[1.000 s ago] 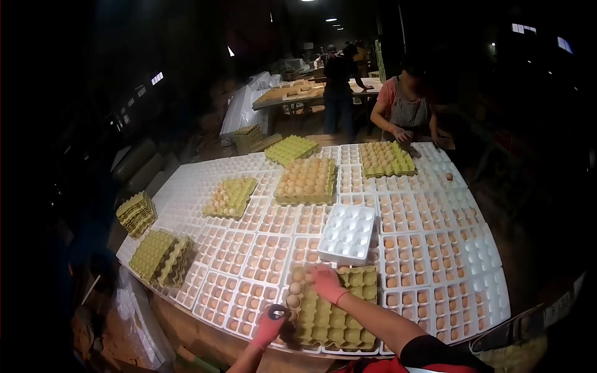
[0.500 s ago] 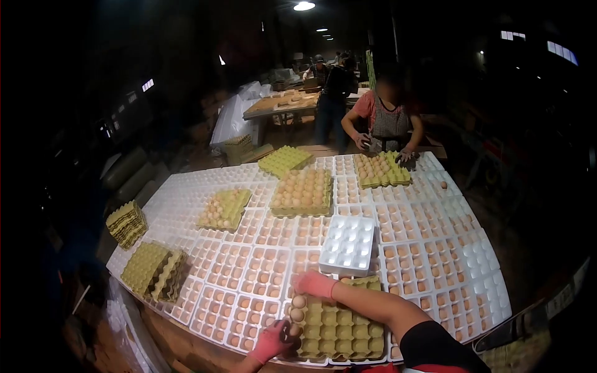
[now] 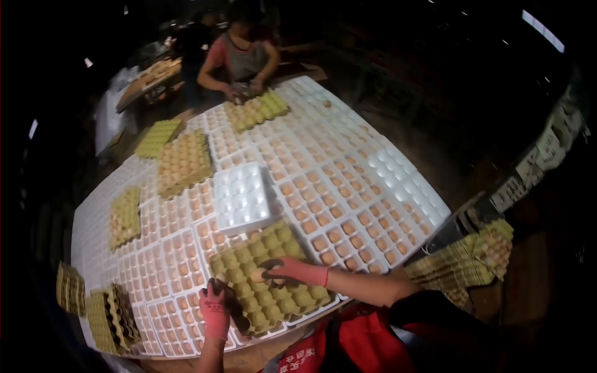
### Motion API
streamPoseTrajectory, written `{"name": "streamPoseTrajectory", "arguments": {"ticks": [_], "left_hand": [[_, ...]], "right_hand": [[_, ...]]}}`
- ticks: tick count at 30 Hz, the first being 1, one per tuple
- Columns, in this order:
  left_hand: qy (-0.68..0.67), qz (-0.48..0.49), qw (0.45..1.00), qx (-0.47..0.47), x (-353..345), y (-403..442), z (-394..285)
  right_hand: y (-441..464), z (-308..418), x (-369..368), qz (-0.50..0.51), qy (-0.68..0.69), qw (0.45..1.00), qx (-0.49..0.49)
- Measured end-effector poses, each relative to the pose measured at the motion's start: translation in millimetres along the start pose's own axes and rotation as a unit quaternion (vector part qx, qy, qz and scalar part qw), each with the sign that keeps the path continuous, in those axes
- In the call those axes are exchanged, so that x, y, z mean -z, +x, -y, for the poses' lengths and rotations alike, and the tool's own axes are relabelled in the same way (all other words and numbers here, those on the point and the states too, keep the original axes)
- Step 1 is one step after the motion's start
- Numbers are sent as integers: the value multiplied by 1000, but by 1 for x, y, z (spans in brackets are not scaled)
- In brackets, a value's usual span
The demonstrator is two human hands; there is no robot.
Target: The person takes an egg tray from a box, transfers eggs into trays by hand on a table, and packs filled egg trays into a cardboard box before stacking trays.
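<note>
A yellow-green pulp tray (image 3: 270,304) lies at the near edge of the table, most of its cups bare. Over its middle, my right hand (image 3: 283,272), in a pink glove with dark fingertips, is closed on an egg (image 3: 257,275). My left hand (image 3: 215,304), gloved alike, is at the tray's left edge with its fingers curled; what it holds, if anything, is too dark to make out. White trays (image 3: 163,267) with brown eggs in their cups surround the pulp tray. A stack of white trays without eggs (image 3: 241,198) sits just beyond it.
Across the table a person (image 3: 242,56) reaches to a tray of eggs (image 3: 258,110). A full egg stack (image 3: 185,163) and a part-filled tray (image 3: 125,216) lie left. Pulp tray stacks (image 3: 112,318) stand at the near left, others (image 3: 457,264) at the right.
The view has swung to the right. My right hand has moved from the tray's far left corner to over its middle, with an egg. The eggs along the tray's left side no longer show.
</note>
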State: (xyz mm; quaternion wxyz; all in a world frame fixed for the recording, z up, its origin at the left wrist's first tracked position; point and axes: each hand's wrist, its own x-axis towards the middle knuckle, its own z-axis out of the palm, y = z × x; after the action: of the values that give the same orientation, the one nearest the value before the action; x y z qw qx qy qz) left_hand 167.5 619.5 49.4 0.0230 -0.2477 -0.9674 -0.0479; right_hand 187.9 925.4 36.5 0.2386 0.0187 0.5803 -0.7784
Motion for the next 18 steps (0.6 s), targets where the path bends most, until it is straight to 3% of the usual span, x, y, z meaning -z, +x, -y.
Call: {"name": "streamPoseTrajectory", "arguments": {"ticks": [3, 4, 5, 6, 7, 8, 9, 10, 11, 12, 13, 14, 15, 16, 17, 18], "left_hand": [[-108, -36, 993, 33, 14, 3, -7], [-215, -59, 973, 58, 8, 7, 0], [-318, -80, 940, 90, 8, 13, 3], [-492, -4, 822, 286, 32, 26, -19], [-548, -2, 824, 141, 19, 37, -30], [-610, 13, 792, -6, 6, 47, -40], [-609, 23, 786, -103, 22, 69, -92], [-718, 100, 682, -95, 7, 92, -119], [-726, 138, 664, -116, 0, 109, -162], [-731, 177, 645, -136, -6, 127, -205], [-641, 172, 724, -187, -1, 143, -267], [-734, 324, 588, -101, -22, 165, -288], [-787, 456, 416, -9, -49, 187, -309], [-733, 434, 522, -41, -58, 199, -338], [-698, 425, 575, -39, -63, 210, -372], [-658, 417, 626, -35, -69, 220, -406]], "right_hand": [[-71, 5, 51, -82, 37, 995, 35], [-92, -6, 79, -193, 4, 976, 101], [-140, 33, 97, -271, -72, 959, 36], [-159, 14, 136, -342, -41, 935, 82], [-175, -13, 186, -481, -232, 836, 127], [-192, -44, 238, -612, -292, 723, 131], [-226, -30, 261, -675, -311, 667, 62], [-248, -26, 289, -709, -332, 622, 33], [-263, -27, 317, -739, -352, 575, 3], [-271, -31, 344, -703, -382, 599, -7], [-278, -35, 380, -664, -411, 625, -14], [-278, -29, 395, -621, -442, 647, -20], [-272, -24, 408, -624, -401, 670, 28], [-260, -9, 410, -622, -359, 692, 74], [-248, -1, 413, -618, -313, 712, 118], [-236, -4, 421, -580, -375, 706, 158]]}}
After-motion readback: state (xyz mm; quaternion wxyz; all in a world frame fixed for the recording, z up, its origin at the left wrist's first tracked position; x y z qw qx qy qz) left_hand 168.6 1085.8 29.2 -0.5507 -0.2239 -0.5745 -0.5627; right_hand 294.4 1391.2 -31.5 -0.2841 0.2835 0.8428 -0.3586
